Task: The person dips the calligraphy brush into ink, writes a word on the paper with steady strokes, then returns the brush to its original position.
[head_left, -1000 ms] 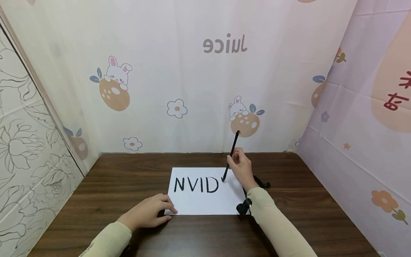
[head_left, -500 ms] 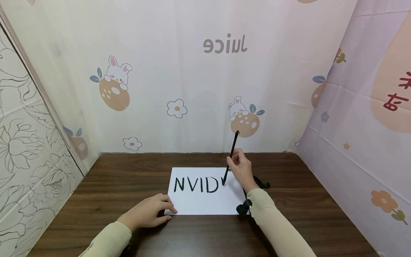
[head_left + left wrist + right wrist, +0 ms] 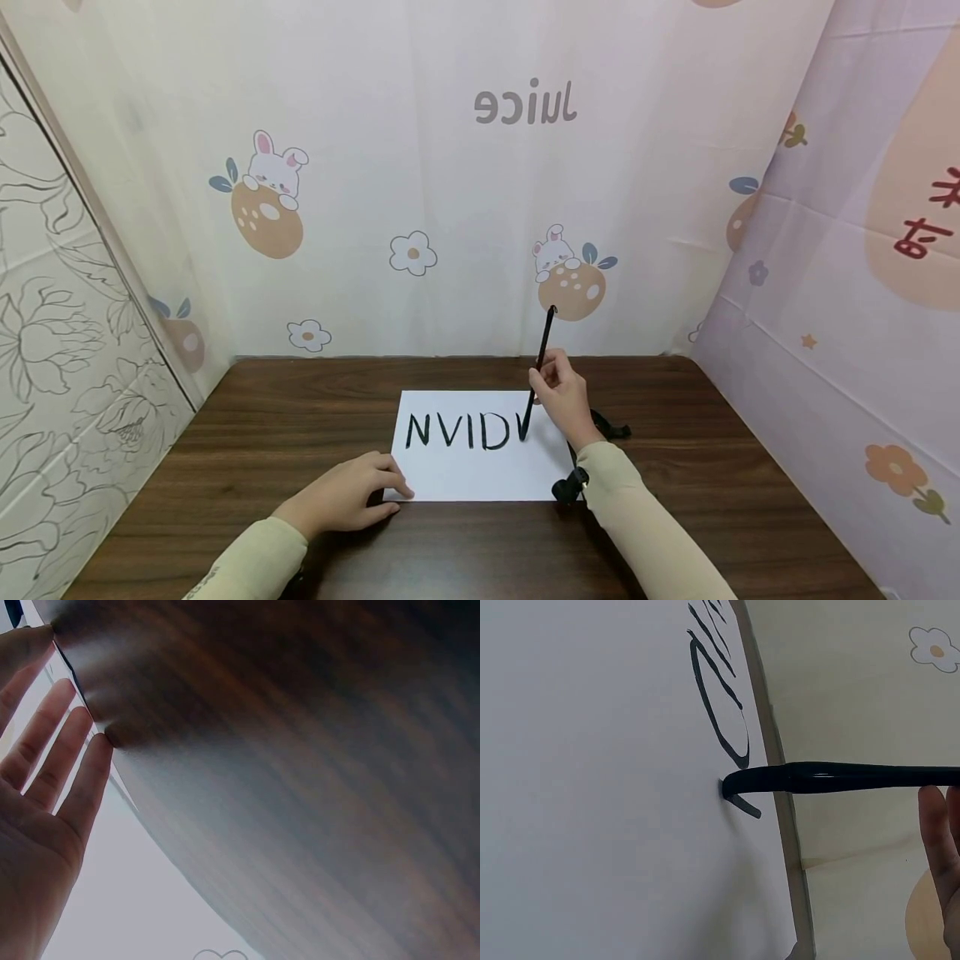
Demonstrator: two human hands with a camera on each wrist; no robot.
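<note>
A white sheet of paper lies on the table, bearing the black letters NVID and a fresh slanting stroke to their right. With thumb and fingers my right hand pinches a long black calligraphy brush, held nearly upright. The brush's soft tip is bent against the paper at the lower end of that stroke, in the right wrist view. My left hand rests at the sheet's lower left corner, fingertips on the paper and thumb on the wood. Its fingers are spread and relaxed in the left wrist view.
The dark wooden table reaches back to a printed curtain with rabbits and flowers. Further hangings close in the left and right sides. A black wrist device with a strap sits at my right cuff, over the paper's right edge.
My right hand has drawn the brush tip down the paper, lengthening the black stroke right of the D. My left hand has stayed in place.
</note>
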